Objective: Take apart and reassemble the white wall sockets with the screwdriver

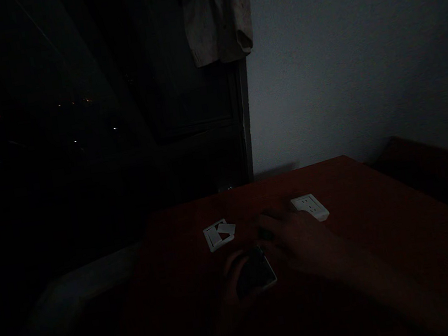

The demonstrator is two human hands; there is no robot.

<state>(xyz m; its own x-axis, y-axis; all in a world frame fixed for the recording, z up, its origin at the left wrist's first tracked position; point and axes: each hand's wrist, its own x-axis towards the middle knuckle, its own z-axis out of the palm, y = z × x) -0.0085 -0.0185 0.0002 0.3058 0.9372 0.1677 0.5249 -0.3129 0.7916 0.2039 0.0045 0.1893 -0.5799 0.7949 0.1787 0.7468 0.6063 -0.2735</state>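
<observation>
The scene is very dim. My left hand (230, 292) is wrapped round a square piece with a dark face and a thin white rim (258, 274), which looks like the back of a wall switch or socket. Just above its far right corner, my right hand (294, 236) has its fingers bent together around a small dark greenish thing (265, 233), too dark to name. Beyond the left hand lies a white switch frame (208, 241) with loose white rectangular plates (226, 228) on it. A white wall socket plate (310, 206) lies beyond the right hand, slightly covered by it.
All of this is on a reddish-brown table (334, 180), set near a pale wall (338, 63). A dark window (93, 97) with small lights fills the left. Pale cloth (217, 18) hangs above the back edge. Another reddish-brown surface (431, 158) stands at the right.
</observation>
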